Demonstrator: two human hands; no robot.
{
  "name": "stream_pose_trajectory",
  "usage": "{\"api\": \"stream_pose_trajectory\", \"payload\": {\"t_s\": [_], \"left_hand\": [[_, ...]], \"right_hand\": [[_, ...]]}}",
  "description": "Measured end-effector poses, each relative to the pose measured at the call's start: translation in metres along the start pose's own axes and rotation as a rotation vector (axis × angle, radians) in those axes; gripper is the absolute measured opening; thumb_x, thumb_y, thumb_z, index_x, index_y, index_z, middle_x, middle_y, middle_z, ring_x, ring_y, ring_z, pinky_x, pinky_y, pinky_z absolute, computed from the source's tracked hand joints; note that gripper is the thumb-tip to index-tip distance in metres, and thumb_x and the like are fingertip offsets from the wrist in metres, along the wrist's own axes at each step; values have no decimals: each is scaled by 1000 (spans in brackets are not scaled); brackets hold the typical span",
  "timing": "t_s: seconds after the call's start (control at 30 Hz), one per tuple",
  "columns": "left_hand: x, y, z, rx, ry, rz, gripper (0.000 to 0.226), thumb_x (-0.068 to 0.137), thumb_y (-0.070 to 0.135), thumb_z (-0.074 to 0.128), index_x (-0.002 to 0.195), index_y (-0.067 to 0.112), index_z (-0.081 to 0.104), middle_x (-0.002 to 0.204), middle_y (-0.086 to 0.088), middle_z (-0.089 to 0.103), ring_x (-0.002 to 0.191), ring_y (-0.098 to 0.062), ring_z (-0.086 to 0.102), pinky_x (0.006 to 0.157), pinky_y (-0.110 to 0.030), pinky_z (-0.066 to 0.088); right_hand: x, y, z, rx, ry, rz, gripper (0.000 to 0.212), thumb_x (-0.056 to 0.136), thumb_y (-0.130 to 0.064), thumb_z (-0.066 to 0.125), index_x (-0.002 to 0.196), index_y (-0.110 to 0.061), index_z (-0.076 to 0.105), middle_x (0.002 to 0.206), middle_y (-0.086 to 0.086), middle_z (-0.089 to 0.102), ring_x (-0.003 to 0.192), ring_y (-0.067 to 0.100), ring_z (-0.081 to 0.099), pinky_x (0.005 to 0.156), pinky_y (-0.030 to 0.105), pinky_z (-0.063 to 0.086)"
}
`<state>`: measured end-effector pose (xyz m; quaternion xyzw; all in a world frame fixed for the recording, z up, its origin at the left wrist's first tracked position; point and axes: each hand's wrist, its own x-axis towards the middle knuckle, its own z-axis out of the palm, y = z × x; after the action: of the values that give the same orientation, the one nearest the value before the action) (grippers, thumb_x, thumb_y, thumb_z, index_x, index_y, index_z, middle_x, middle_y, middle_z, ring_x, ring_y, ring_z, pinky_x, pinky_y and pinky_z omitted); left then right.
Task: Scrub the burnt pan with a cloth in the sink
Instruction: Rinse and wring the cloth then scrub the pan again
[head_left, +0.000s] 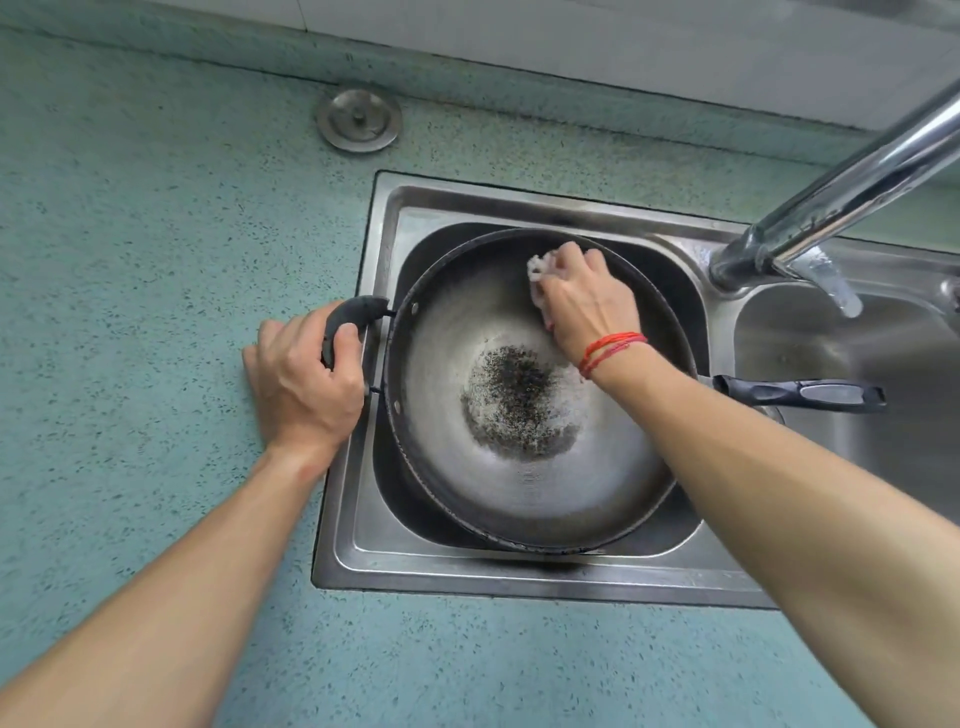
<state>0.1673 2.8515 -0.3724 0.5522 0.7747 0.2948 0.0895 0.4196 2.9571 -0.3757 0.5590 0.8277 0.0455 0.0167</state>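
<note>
A large metal pan (467, 332) lies tilted in the left basin of the steel sink (363, 551). A black burnt patch (519, 402) covers its bottom. My left hand (304, 379) grips the pan's short black side handle (353, 312) at the sink's left rim. My right hand (584, 301) presses a whitish cloth (537, 270) against the pan's upper inner wall, near the far rim. The cloth is mostly hidden under my fingers. The pan's long black handle (800, 393) points right, over the divider between the basins.
A chrome faucet (831, 208) reaches in from the upper right, with its spout over the right basin (852, 374). A round metal drain stopper (359, 119) lies on the speckled teal counter (156, 234) behind the sink. A white wall runs along the back.
</note>
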Motion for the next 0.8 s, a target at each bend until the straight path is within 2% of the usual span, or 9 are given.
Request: {"api": "stream_pose_trajectory", "payload": {"t_s": [0.1, 0.17, 0.27, 0.33, 0.43, 0.5, 0.63, 0.73, 0.8], "left_hand": [[0, 0, -1, -1, -4, 1, 30, 95, 28, 45, 104, 15, 71, 85, -7, 71, 84, -27, 48, 74, -37, 29], [0, 1, 0, -2, -1, -2, 29, 94, 26, 46, 104, 15, 71, 85, -10, 70, 85, -31, 50, 75, -40, 32], [-1, 1, 0, 2, 2, -5, 29, 94, 25, 46, 104, 14, 71, 87, -11, 70, 87, -33, 49, 77, -41, 33], [-1, 1, 0, 1, 7, -8, 29, 94, 24, 46, 103, 13, 71, 86, -12, 70, 86, -32, 49, 76, -40, 32], [-1, 2, 0, 0, 7, -12, 29, 94, 25, 45, 101, 13, 71, 85, -12, 70, 85, -31, 48, 75, -40, 31], [-1, 2, -1, -1, 4, -12, 30, 94, 26, 45, 101, 13, 70, 86, -11, 70, 85, -31, 48, 76, -40, 31], [-1, 2, -2, -3, 0, -16, 33, 94, 29, 42, 101, 13, 70, 84, -11, 70, 85, -30, 47, 75, -39, 31], [0, 2, -2, 5, 1, -8, 32, 94, 28, 44, 100, 12, 70, 83, -11, 70, 84, -30, 48, 73, -39, 31], [0, 2, -2, 11, 1, -3, 32, 94, 28, 44, 101, 12, 70, 84, -11, 70, 83, -30, 48, 73, -40, 32]], "right_hand": [[-18, 22, -4, -201, -65, -17, 8, 79, -9, 75, 80, -5, 69, 89, 13, 57, 77, 33, 56, 45, 28, 31], [-36, 28, -13, -252, -230, -47, 18, 84, -11, 65, 100, -6, 69, 104, 12, 57, 93, 34, 55, 58, 34, 43], [-63, 28, -30, -221, -508, -15, 36, 89, -20, 54, 124, -14, 57, 122, 8, 49, 111, 31, 48, 72, 37, 42], [-78, 25, -42, -185, -662, -5, 42, 82, -25, 60, 123, -15, 55, 121, 8, 47, 111, 30, 49, 73, 37, 43], [-95, 18, -55, -118, -903, -80, 40, 77, -29, 62, 117, -21, 60, 119, 11, 46, 109, 31, 52, 88, 37, 48], [-103, 11, -63, -15, -1018, -133, 31, 78, -24, 61, 108, -31, 67, 110, 5, 49, 103, 27, 57, 83, 29, 49], [-110, -9, -68, 319, -1075, -163, 27, 80, -6, 59, 94, -23, 73, 81, -18, 62, 92, 9, 64, 74, 15, 49], [-114, -33, -60, 453, -980, -175, 26, 81, -9, 61, 100, -23, 71, 85, -12, 67, 89, 12, 64, 68, 12, 44], [-115, -48, -52, 510, -892, -158, 32, 81, -13, 62, 110, -24, 66, 99, -1, 70, 99, 19, 64, 77, 20, 47]]}}
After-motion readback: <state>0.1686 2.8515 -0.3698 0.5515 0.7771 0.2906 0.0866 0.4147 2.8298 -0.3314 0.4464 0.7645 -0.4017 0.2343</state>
